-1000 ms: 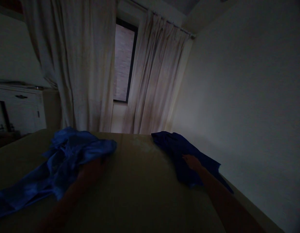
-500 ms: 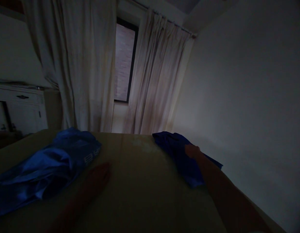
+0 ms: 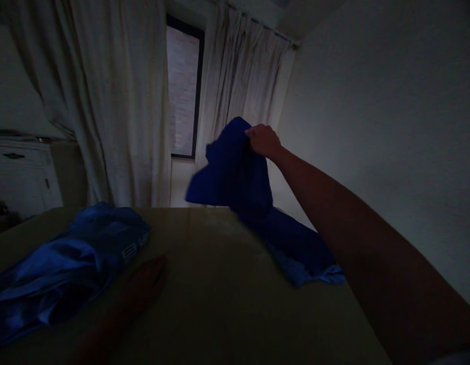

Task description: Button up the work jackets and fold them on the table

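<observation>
In a dim room, my right hand [image 3: 262, 141] is raised above the bed and closed on the top edge of a dark blue garment [image 3: 238, 177]. Part of that cloth hangs from my grip while its lower end still trails on the bed near the right edge. My left hand [image 3: 145, 281] lies flat on the olive bed sheet [image 3: 219, 304] with fingers stretched out, holding nothing. Just left of it sits a crumpled, shiny lighter blue garment [image 3: 63, 263] with a pale printed mark.
Pale curtains [image 3: 120, 101] hang behind the bed on both sides of a dark-framed window [image 3: 183, 91]. A white cabinet [image 3: 20, 172] stands at far left. A plain wall [image 3: 371, 126] runs close along the bed's right side.
My right hand gripped the dark blue garment and lifted it off the bed. My left hand let go of the lighter blue garment and now rests flat beside it.
</observation>
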`<state>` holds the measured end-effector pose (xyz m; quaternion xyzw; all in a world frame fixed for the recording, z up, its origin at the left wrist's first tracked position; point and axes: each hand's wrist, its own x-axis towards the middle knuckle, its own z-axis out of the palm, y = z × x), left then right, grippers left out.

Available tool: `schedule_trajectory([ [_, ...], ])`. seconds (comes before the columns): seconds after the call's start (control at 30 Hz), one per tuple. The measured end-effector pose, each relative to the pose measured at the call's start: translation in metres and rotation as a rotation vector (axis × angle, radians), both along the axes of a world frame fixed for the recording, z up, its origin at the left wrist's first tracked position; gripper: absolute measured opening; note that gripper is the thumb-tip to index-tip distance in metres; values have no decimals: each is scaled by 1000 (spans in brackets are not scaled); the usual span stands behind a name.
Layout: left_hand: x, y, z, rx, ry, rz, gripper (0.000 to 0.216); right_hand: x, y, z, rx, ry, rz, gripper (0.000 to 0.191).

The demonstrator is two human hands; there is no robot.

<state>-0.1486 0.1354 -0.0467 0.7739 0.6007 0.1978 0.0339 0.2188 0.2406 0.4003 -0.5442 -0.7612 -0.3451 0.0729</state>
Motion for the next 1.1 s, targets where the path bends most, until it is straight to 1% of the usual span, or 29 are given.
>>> schedule_trajectory([
  [0.03, 0, 0, 0, 3, -2, -3, 63, -10, 1, 3, 5, -5, 18, 47],
  [0.1, -1, 0, -1, 4, -8, -2, 63, -26, 1, -4, -35, -17, 37, 44],
  [0.2, -1, 0, -1, 0, -16, 14, 62, -40, -2, -32, -161, 29, 40, 41],
  [0.27, -2, 0, -1, -1, -27, 12, 60, -39, -2, -51, -238, 79, 17, 41],
  [0.33, -2, -1, -1, 6, -39, 5, 57, -35, -1, -65, -309, 86, 26, 38],
  [0.43, -3, -2, 3, 9, -55, -33, 51, -24, 3, -76, -469, 64, 80, 30],
  [0.53, -1, -4, 8, 16, -80, -66, 48, -15, 5, -85, -689, 77, 88, 33],
  [0.6, 1, -7, 12, 22, -95, -59, 45, -12, 6, -91, -796, 99, 84, 29],
  [0.67, 4, -9, 16, 24, -112, -52, 41, -12, 5, -98, -853, 125, 90, 20],
  [0.7, 5, -10, 17, 23, -120, -50, 39, -13, 6, -100, -866, 139, 96, 18],
  [0.8, 7, -13, 21, 20, -128, -41, 38, -20, 8, -110, -875, 175, 102, 23],
  [0.87, 6, -13, 21, 26, -114, -38, 38, -23, 10, -120, -882, 185, 73, 23],
  [0.93, 5, -14, 20, 30, -102, -37, 38, -22, 11, -135, -910, 174, 4, 21],
  [1.07, 5, -15, 21, 61, -132, -56, 37, -9, 6, -178, -977, 105, -181, 12],
  [1.1, 5, -16, 22, 69, -140, -61, 37, -5, 2, -191, -991, 89, -212, 14],
])
